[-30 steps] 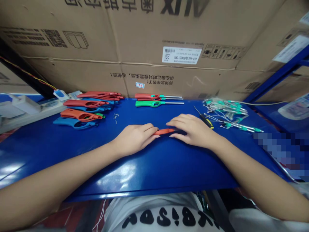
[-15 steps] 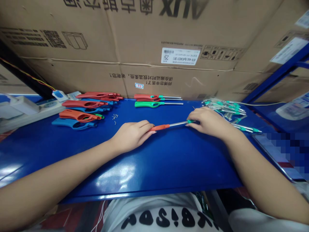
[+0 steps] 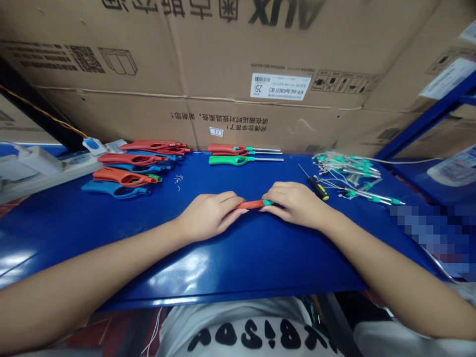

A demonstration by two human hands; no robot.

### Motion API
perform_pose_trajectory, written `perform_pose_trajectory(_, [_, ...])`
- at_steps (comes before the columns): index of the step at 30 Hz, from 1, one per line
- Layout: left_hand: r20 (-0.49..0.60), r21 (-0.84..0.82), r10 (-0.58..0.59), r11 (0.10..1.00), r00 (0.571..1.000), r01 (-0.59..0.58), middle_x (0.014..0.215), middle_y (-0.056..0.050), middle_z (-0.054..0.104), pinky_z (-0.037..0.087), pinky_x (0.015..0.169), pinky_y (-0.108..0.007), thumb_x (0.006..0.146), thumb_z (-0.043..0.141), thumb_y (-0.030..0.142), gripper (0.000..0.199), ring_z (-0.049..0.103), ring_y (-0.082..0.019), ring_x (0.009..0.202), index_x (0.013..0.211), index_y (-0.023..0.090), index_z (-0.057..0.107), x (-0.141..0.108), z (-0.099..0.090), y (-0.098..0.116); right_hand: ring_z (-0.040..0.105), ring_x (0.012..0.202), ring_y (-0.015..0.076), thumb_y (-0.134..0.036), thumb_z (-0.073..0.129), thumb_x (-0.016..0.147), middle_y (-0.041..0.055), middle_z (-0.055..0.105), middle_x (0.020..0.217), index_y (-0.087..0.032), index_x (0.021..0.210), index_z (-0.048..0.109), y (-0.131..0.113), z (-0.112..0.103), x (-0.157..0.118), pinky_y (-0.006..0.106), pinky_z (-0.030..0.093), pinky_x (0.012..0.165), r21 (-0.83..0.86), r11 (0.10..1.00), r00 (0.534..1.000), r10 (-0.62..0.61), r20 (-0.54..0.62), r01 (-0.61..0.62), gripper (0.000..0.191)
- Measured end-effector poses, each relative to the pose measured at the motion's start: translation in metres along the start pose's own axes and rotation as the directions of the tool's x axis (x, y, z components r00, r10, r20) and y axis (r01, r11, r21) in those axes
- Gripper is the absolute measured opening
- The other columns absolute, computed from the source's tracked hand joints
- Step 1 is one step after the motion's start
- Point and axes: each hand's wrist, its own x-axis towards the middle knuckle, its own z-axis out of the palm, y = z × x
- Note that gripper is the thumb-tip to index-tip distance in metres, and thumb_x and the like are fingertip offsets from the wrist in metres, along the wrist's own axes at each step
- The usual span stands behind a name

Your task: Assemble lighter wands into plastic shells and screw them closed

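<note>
My left hand (image 3: 213, 214) is closed round an orange lighter casing (image 3: 251, 204) over the middle of the blue table. At the casing's right end, my right hand (image 3: 297, 202) pinches a green-collared metal tube (image 3: 267, 202). The green collar touches or nearly touches the casing, and most of the tube is hidden. Behind the hands lie a green lighter (image 3: 230, 160) and red lighters (image 3: 226, 148) with metal tubes. A black and yellow screwdriver (image 3: 318, 188) rests just beyond my right hand.
Red, orange and blue casings (image 3: 119, 187) are stacked at the left, near a white power strip (image 3: 78, 166). Small screws (image 3: 178, 179) lie beside them. Green-ended tubes with wires (image 3: 357, 168) are heaped at the right. A large cardboard box (image 3: 219, 59) stands behind the blue table (image 3: 223, 267).
My right hand has moved left and nearer to me, bringing the green collar up to the orange casing. The metal tube no longer shows between them, and the screwdriver is now uncovered.
</note>
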Motion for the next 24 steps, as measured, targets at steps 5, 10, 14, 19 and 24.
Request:
perform_pose_trajectory(5, [-0.006,-0.120,-0.031,0.992,0.999,0.031,0.103,-0.007,0.072,0.052,0.072,-0.029,0.104,0.042,0.038,0.033,0.070,-0.019,0.087,0.112,0.017,0.067,0.001,-0.001,-0.002,0.062,0.092,0.0228,-0.032,0.051,0.101,0.0116,0.073,0.097,-0.014,0.110,0.069,0.007,-0.003,-0.004,0.037,0.047,0.085,0.066,0.996,0.999,-0.053,-0.004,0.054,0.027])
perform_pose_trajectory(10, [-0.064,-0.341,-0.151,0.932,0.986,0.121,0.090,-0.005,0.073,0.050,0.070,-0.026,0.103,0.047,0.034,0.030,0.068,-0.016,0.078,0.101,0.017,0.071,0.001,-0.001,0.007,0.058,0.084,0.0219,-0.021,0.044,0.102,0.0136,0.071,0.091,-0.010,0.105,0.068,0.003,0.005,-0.004,0.036,0.049,0.079,-0.022,0.988,0.979,-0.153,-0.135,0.151,0.026])
perform_pose_trajectory(14, [-0.084,-0.419,-0.200,0.896,0.976,0.148,0.083,-0.003,0.073,0.048,0.064,-0.024,0.101,0.052,0.032,0.026,0.066,-0.013,0.069,0.096,0.016,0.073,0.000,0.000,0.011,0.056,0.081,0.0219,-0.016,0.046,0.100,0.0144,0.070,0.087,-0.008,0.103,0.067,-0.001,0.009,-0.003,0.037,0.048,0.077,-0.065,0.976,0.956,-0.217,-0.197,0.208,0.023])
perform_pose_trajectory(19, [-0.204,-0.196,-0.006,0.980,0.979,-0.035,0.083,-0.005,0.072,0.050,0.064,-0.025,0.101,0.050,0.027,0.025,0.067,-0.015,0.071,0.103,0.013,0.071,-0.007,0.004,0.009,0.054,0.077,0.0213,-0.013,0.046,0.099,0.0128,0.067,0.080,-0.008,0.097,0.067,-0.007,0.009,-0.003,0.036,0.048,0.074,-0.052,0.976,0.955,-0.217,-0.201,0.211,0.022])
perform_pose_trajectory(24, [-0.253,-0.015,0.099,0.994,0.962,-0.107,0.086,-0.005,0.074,0.049,0.057,-0.024,0.101,0.050,0.027,0.024,0.068,-0.015,0.068,0.102,0.013,0.069,-0.009,0.003,0.007,0.051,0.074,0.0204,-0.014,0.048,0.098,0.0114,0.066,0.077,-0.009,0.094,0.068,-0.010,0.010,-0.002,0.035,0.047,0.073,-0.028,0.983,0.960,-0.184,-0.213,0.182,0.021])
